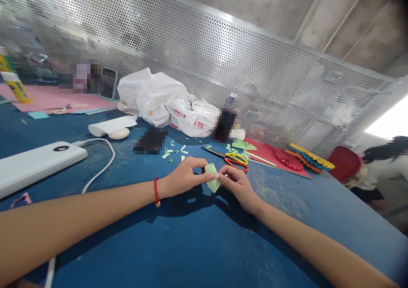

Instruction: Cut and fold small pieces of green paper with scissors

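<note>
A small folded piece of light green paper [211, 182] is held just above the blue table, between my two hands. My left hand [186, 175], with a red string bracelet at the wrist, pinches its left side between thumb and fingers. From the other side my right hand [237, 186] grips the paper's right edge, and both thumbs meet near its middle. Right behind the hands lie scissors [236, 161] with yellow and red handles, blades pointing left. Light green paper scraps [167, 153] are scattered beyond my left hand.
White plastic bags [165, 101] stand against a perforated metal screen [255, 54]. Red paper [263, 152] and folded coloured paper strips [310, 157] lie at the right. A white power bank [41, 165] with a cable [110, 156] is at left. Behind the right edge is another person [385, 165].
</note>
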The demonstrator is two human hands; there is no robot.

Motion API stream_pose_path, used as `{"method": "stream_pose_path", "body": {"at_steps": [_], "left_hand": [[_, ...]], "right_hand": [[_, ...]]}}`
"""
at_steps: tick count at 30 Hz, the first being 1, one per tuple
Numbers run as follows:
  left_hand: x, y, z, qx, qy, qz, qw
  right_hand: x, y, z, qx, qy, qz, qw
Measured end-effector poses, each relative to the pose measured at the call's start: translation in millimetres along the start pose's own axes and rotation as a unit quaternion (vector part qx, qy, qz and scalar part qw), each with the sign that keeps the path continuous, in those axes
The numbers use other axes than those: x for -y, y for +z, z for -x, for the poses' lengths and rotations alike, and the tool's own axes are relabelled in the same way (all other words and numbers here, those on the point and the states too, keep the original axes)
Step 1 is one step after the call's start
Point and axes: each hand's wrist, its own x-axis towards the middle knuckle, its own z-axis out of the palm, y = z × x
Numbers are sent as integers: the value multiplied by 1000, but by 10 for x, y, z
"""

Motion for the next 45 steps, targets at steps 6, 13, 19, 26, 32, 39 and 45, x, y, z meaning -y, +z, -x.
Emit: {"method": "stream_pose_path", "body": {"at_steps": [6,13,19,26,32,39,45], "left_hand": [[63,29,1,47,-7,12,999],[77,81,39,55,55,-102,992],[50,49,19,34,4,-40,999],[93,16,-30,51,-27,22,998],[93,4,-44,71,-34,40,996],[124,5,-44,81,-38,43,995],[134,7,-39,78,-37,35,996]], "right_hand": [[68,18,37,63,-25,41,997],[-2,10,15,31,-2,21,999],[19,14,-16,13,50,-100,994],[-14,1,-11,28,72,-120,990],[-19,-8,-11,23,78,-138,987],[-24,3,-11,8,68,-104,992],[-35,-4,-18,11,60,-84,995]]}}
